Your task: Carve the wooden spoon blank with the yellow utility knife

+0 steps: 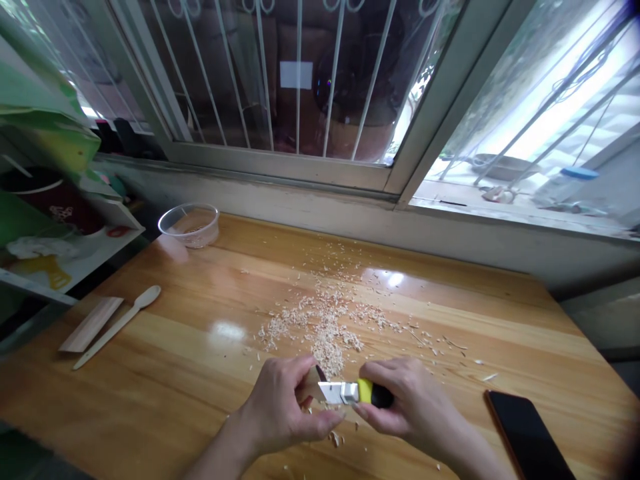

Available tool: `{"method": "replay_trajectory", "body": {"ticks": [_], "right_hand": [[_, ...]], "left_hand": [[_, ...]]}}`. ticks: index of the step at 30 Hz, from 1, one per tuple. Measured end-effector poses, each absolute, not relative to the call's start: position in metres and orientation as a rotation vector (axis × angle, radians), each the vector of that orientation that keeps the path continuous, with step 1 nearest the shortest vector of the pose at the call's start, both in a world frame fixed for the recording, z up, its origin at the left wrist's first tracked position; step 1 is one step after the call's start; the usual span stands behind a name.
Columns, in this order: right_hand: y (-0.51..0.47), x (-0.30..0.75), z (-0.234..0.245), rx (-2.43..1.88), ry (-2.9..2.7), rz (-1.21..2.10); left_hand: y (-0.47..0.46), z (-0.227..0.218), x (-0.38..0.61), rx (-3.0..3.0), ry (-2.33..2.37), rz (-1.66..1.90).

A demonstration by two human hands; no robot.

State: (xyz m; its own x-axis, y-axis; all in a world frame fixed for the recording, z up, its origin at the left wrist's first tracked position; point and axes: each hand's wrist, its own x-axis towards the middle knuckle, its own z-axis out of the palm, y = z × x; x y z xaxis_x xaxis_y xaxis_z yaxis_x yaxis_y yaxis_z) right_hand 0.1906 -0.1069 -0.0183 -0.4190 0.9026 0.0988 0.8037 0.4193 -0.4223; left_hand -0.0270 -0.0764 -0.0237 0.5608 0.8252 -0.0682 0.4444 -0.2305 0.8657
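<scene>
My left hand (280, 407) is closed around a small piece of wood (310, 385), mostly hidden by the fingers. My right hand (410, 397) grips a utility knife (365, 392) with a yellow and black handle. Its bare blade points left and reaches the wood at the left fingertips; whether it cuts in, I cannot tell. Pale wood shavings (327, 347) lie heaped and scattered on the table just beyond both hands, with a few crumbs beneath them.
On the wooden table (200, 380), a wooden spoon (120, 327) lies beside a flat wood strip (93, 325) at left. A clear plastic bowl (190, 230) stands at the back left. A phone (530, 433) lies at front right. A barred window (300, 170) rises behind.
</scene>
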Motion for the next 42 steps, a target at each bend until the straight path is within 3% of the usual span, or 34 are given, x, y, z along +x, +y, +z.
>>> {"method": "replay_trajectory", "body": {"ticks": [30, 42], "right_hand": [[-0.104, 0.187, -0.009, -1.355, -2.381, 0.821], [-0.106, 0.183, -0.017, -1.354, -2.343, 0.581]], "left_hand": [[-0.083, -0.026, -0.024, 1.819, 1.022, 0.572], [-0.079, -0.034, -0.025, 1.903, 0.965, 0.699]]}}
